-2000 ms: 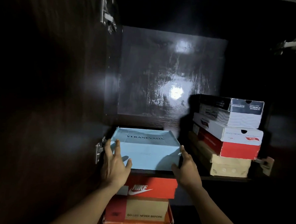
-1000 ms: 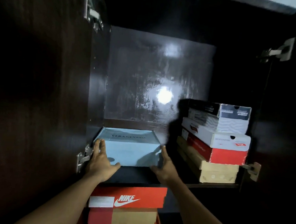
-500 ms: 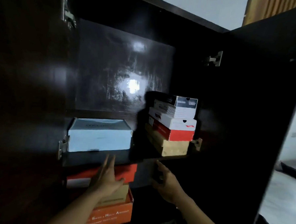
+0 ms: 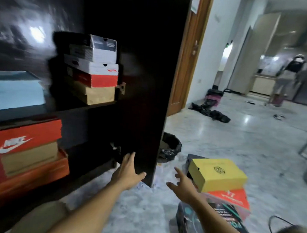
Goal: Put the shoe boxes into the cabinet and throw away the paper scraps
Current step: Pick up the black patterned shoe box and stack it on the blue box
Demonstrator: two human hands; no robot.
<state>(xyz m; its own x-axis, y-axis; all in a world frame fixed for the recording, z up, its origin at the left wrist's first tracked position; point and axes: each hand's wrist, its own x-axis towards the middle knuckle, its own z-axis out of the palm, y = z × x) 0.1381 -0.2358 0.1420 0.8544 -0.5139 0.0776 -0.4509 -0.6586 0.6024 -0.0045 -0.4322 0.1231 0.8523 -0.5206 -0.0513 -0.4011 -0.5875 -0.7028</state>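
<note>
Both hands are empty. The left hand [image 4: 127, 170] has its fingers spread, held in front of the lower edge of the open cabinet door [image 4: 144, 76]; whether it touches the door cannot be told. The right hand [image 4: 182, 184] is also spread, grip open, reaching toward the yellow box [image 4: 217, 175], close to it but apparently not yet touching.

The yellow box sits on top of a pile on the floor [image 4: 228, 138], above a red box [image 4: 230, 197] and a dark box [image 4: 214, 221]. These are outside the cabinet and remain to be stored.

Inside the cabinet, a light blue box [image 4: 15, 91] lies on the upper shelf [image 4: 69, 110], with a stack of four boxes [image 4: 96, 68] beside it to the right. The space between them and above the blue box looks usable. Below, a red branded box [image 4: 23, 136] tops another stack.

A bin with a black liner [image 4: 170, 147] stands just behind the door, suited to the scraps. Small pale bits on the floor near the door's foot may be paper; blur prevents certainty.

Judgement: the next step is lifting the yellow box with both hands.
</note>
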